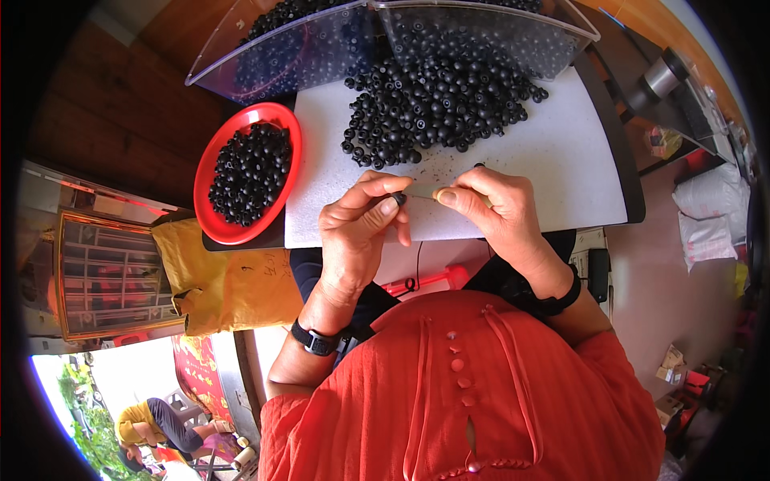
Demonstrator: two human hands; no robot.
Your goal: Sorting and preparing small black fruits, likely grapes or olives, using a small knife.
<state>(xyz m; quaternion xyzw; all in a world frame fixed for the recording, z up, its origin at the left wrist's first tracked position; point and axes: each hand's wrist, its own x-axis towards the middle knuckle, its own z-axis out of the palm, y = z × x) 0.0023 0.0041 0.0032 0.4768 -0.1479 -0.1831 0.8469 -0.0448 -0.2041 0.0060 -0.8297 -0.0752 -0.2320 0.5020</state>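
The left hand (358,227) pinches a small black bead (399,197) between thumb and forefinger; the right hand (489,204) (fingers curled) pinches a thin needle (423,195) touching it. Beyond lie a bead pile (437,100) on the white worktop (553,160), and a red bowl (210,172) of beads at left.

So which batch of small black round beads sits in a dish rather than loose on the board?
The batch in the red oval dish, left of the white board; the other beads lie heaped loose.
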